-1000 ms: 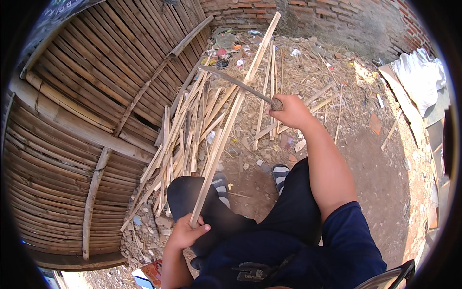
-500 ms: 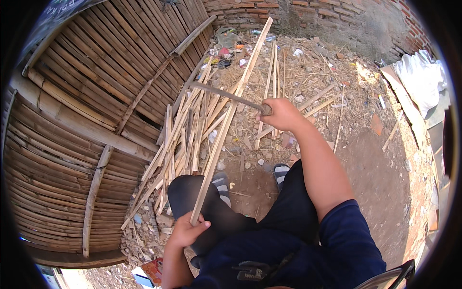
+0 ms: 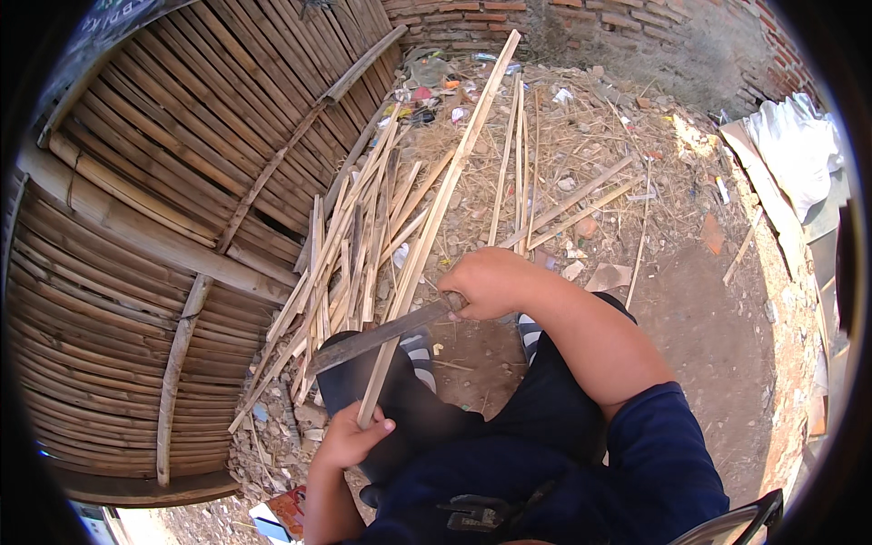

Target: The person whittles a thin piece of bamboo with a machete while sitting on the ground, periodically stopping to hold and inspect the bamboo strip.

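My left hand [image 3: 352, 436] grips the near end of a long pale wooden strip [image 3: 473, 132]. The strip slants up and away past my left knee, its far end toward the brick wall. In my right hand [image 3: 493, 282] is the handle of a machete [image 3: 352, 351] with a broad, dark blade. That blade lies crosswise over the near part of the strip, above my left thigh, its tip pointing left. My right fingers are wrapped round the handle and hide most of it.
A heap of wooden strips [image 3: 350, 241] lies left of my feet, beside a bamboo-slat wall [image 3: 173, 136]. More strips [image 3: 581, 204] lie on the littered dirt ahead. The brick wall [image 3: 636, 32] stands at the back, and a white sack [image 3: 790, 150] sits at the right.
My right hand has drawn the machete nearer along the strip, from its middle to above my left thigh. The blade now shows its broad side. My left hand stays in place.
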The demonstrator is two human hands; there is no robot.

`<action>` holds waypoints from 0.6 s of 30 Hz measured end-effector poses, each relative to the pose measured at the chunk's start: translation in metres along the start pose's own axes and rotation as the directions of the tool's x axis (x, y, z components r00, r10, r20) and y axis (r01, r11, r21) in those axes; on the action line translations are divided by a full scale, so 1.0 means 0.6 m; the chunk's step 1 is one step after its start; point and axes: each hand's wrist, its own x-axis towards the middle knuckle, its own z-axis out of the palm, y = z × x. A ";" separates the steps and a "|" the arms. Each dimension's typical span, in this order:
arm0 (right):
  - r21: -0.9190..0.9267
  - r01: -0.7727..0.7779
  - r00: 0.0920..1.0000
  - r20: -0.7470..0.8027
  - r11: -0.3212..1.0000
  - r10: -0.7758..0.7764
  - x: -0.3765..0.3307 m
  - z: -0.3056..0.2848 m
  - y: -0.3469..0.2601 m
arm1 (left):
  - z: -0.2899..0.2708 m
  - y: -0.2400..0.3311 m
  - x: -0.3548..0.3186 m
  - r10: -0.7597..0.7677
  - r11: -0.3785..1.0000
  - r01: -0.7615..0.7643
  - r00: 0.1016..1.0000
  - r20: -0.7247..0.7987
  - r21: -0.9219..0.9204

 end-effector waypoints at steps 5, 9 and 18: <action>0.032 -0.088 0.992 -0.087 0.996 0.091 -0.022 -0.046 0.028 | -0.004 -0.006 -0.002 0.043 0.998 -0.043 0.999 0.009 0.048; 0.202 -0.433 0.810 -0.339 0.878 0.478 -0.055 -0.059 0.137 | -0.001 0.003 0.002 0.013 1.000 -0.013 1.000 0.016 0.022; 0.220 -0.430 0.830 -0.287 0.876 0.479 -0.059 -0.047 0.143 | 0.003 0.005 0.006 0.000 1.000 0.000 1.000 0.004 -0.013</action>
